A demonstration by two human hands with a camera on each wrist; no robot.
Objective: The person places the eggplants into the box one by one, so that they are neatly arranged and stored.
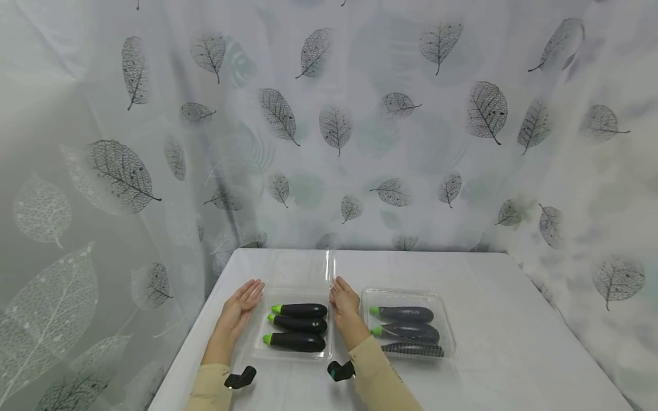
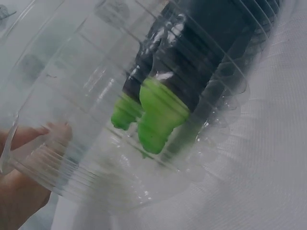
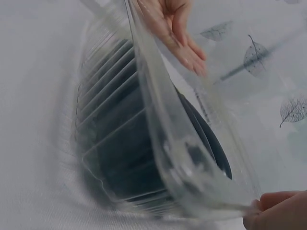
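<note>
A clear plastic clamshell container [image 1: 293,357] lies on the table with its lid [image 1: 300,268] raised at the back. Three dark eggplants [image 1: 300,325] with bright green stem ends lie side by side in its base. My left hand [image 1: 239,311] is beside the container's left side, its fingers fairly straight. Through the clear plastic, part of that hand [image 2: 29,177] shows in the left wrist view. At the right side, my right hand [image 1: 345,302] reaches up to the lid's edge. In the right wrist view, its thumb and finger [image 3: 280,211] pinch the plastic rim at a corner.
To the right stands another clear clamshell container [image 1: 447,325], its lid down over three eggplants [image 1: 411,331]. Black wrist devices [image 1: 240,378] sit at both cuffs. A leaf-print curtain [image 1: 360,142] hangs behind and around the white table [image 1: 498,342].
</note>
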